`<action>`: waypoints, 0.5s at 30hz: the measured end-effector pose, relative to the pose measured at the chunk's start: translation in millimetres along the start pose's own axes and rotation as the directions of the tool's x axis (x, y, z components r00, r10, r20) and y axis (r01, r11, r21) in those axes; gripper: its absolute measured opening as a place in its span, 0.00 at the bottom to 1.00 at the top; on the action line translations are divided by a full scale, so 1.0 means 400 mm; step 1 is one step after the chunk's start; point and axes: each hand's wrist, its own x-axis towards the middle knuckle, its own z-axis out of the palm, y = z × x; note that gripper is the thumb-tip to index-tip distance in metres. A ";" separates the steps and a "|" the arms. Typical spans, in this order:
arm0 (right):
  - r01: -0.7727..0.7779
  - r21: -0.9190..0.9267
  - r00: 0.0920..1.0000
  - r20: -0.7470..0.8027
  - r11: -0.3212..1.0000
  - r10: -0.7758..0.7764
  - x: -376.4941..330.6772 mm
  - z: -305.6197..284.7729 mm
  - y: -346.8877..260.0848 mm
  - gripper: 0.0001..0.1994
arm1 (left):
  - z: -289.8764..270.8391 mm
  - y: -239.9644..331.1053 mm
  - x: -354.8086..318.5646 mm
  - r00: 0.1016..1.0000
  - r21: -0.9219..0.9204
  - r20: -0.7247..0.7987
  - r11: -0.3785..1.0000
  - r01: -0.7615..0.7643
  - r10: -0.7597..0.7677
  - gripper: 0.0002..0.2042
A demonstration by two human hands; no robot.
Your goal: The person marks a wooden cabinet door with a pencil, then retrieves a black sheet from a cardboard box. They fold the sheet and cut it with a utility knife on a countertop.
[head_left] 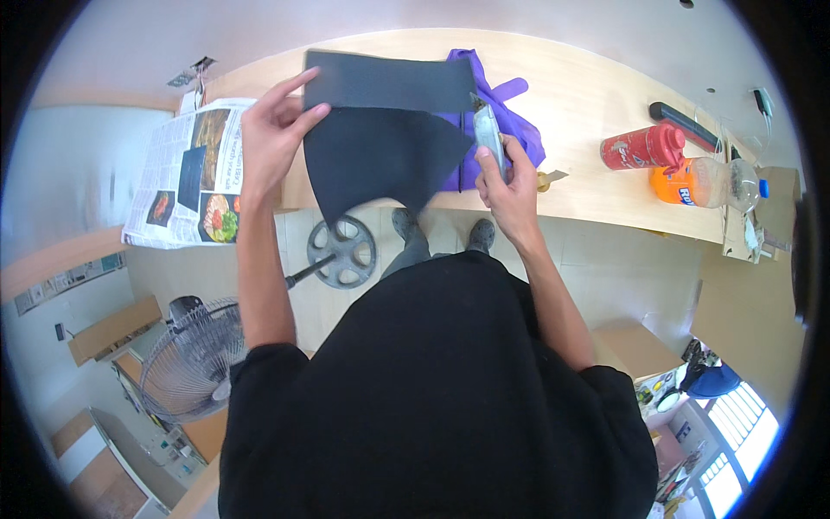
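Between the thumb and fingers of my left hand (275, 130) is the left edge of a black sheet (380, 147), raised above the table's near edge. A dark grey rectangular band (389, 82) runs across its top; whether this is a fold or a separate piece I cannot tell. The sheet's lower edge has a curved cut-out. At its right side, my right hand (512, 186) grips a pale, elongated hand tool (488, 134). The tool's dark tip is close to the band's right end, and contact is unclear. Purple fabric (523, 121) lies behind the tool.
The wooden table (579, 95) carries a red bottle (640, 147), an orange-labelled bottle (683, 183) and a long black object (683, 125) at right. A newspaper (186, 173) lies at left. Below are a fan (194, 359) and a round grey base (343, 251). A tape roll (543, 180) sits near my right hand.
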 end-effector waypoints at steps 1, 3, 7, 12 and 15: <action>0.013 0.026 1.000 -0.013 1.000 -0.013 -0.005 0.003 0.000 0.14 | -0.004 -0.041 -0.011 0.996 -0.049 -0.091 0.999 -0.022 0.017 0.22; 0.029 0.074 0.999 -0.031 0.997 -0.027 -0.010 0.011 0.003 0.15 | 0.006 -0.174 -0.044 0.961 -0.144 -0.274 0.987 -0.066 0.024 0.22; 0.143 -0.197 0.966 -0.185 0.970 -0.180 0.003 0.036 0.041 0.15 | 0.196 -0.346 -0.148 0.814 -0.359 -0.533 0.933 0.031 -0.232 0.19; 0.254 -0.501 0.904 -0.182 0.827 -0.388 -0.013 0.043 0.044 0.15 | 0.360 -0.350 -0.283 0.813 -0.490 -0.347 0.829 0.268 -0.468 0.21; 0.302 -0.521 0.886 -0.155 0.799 -0.436 -0.023 0.048 0.049 0.15 | 0.337 -0.286 -0.325 0.872 -0.182 -0.112 0.872 0.454 -0.477 0.22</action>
